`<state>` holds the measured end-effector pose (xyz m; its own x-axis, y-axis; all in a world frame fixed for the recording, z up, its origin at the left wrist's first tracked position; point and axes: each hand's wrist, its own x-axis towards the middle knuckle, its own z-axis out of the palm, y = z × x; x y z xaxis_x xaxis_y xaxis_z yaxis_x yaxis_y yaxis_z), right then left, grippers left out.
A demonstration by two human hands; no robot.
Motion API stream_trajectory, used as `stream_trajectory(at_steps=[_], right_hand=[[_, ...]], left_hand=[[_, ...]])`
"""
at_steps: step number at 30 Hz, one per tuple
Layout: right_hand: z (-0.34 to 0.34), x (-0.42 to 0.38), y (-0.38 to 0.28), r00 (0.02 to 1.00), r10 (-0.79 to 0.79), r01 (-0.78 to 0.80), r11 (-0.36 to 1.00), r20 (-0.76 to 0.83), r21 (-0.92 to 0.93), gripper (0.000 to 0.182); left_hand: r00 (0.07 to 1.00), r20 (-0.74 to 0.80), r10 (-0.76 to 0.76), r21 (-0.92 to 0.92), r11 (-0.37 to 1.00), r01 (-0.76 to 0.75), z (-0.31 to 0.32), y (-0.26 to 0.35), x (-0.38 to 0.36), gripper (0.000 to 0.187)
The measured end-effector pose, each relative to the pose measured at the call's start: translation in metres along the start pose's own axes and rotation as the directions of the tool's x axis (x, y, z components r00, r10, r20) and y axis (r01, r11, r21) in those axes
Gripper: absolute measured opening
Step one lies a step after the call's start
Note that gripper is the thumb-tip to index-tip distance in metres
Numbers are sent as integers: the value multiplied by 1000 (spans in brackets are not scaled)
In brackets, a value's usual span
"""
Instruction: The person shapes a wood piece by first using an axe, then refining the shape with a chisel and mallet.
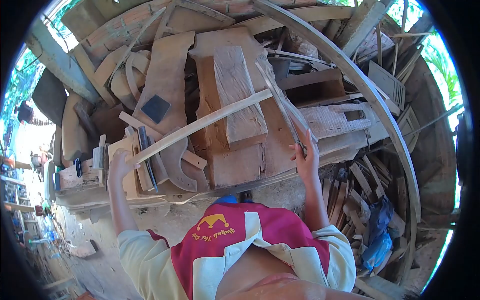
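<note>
My left hand point(120, 164) is closed on the near-left end of a long, pale wooden strip point(192, 128). From there the strip slants up to the right, crossing over a thick wooden block point(239, 95) on the workbench. In my right hand point(306, 156) is the dark handle of a long, narrow tool that looks like a handsaw point(280, 102). One finger stretches along it while the others curl round the grip. Its blade points away from me and overlaps the strip's far end in this view.
Wide slabs point(167, 70) cover the bench, with a dark square piece point(155, 109) on one. Small blocks and a curved wooden piece point(175, 167) lie beside my left hand. A long curved beam point(372, 82) arches past on the right. Offcuts point(345, 200) and a blue bag point(378, 250) are below.
</note>
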<state>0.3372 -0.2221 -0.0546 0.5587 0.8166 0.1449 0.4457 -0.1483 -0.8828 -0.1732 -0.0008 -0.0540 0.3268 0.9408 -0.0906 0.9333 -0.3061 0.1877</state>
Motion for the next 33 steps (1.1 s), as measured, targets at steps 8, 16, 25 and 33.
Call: stream_trajectory(at_steps=[8,16,25,33], right_hand=[[32,-7,-12,995,41,-79,897,96,436,61],[40,-19,-46,978,41,-146,839,206,525,71],[23,-20,-31,963,146,-214,926,228,312,63],[40,-12,-29,979,143,-187,918,147,350,62]], left_hand=[[930,-192,312,-721,598,-350,3,187,54,33],[839,200,506,-962,-60,266,55,358,47,18],[790,298,536,-947,60,316,55,362,43,11],[692,101,715,-971,-81,225,66,350,36,33]])
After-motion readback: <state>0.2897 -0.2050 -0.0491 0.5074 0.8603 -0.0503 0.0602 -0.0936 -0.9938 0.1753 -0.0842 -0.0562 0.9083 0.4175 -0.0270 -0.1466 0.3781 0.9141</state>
